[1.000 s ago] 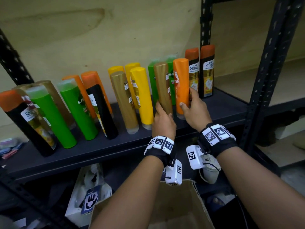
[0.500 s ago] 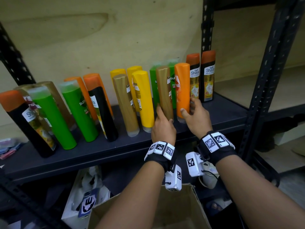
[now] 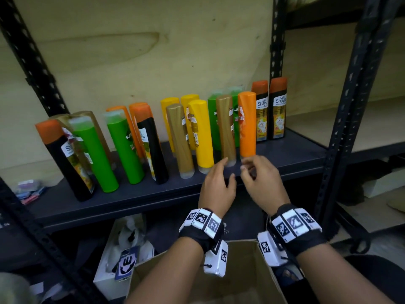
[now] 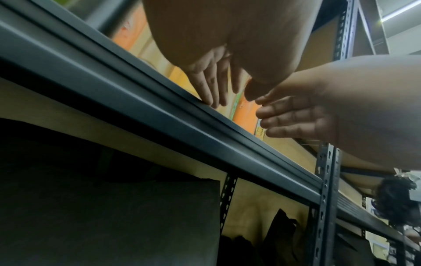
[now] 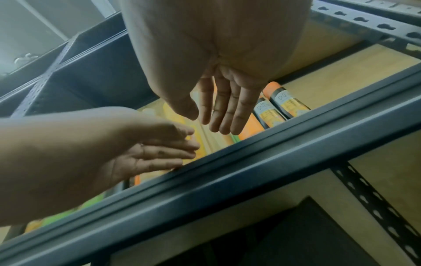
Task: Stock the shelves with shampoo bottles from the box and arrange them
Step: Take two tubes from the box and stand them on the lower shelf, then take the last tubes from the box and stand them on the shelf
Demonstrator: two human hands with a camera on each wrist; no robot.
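Note:
Many shampoo bottles stand in rows on the dark shelf [image 3: 131, 194]. A gold bottle [image 3: 226, 128] and an orange bottle [image 3: 247, 123] stand upright at the front, right of centre. My left hand [image 3: 215, 183] hovers just in front of the gold bottle with fingers straight and empty. My right hand [image 3: 258, 172] is beside it, in front of the orange bottle, fingers relaxed and holding nothing. Both wrist views show both hands open above the shelf's front edge [image 4: 159, 100] [image 5: 227, 171]. The cardboard box [image 3: 197, 281] lies below my forearms.
Two black Shayla bottles [image 3: 277, 108] stand at the shelf's right end, green [image 3: 125, 150] and black bottles lean at the left. A black upright [image 3: 350, 106] bounds the shelf on the right. A white box [image 3: 122, 255] sits under the shelf.
Both hands have let go of the gold and orange bottles and pulled back toward the shelf's front edge. The two bottles stay standing.

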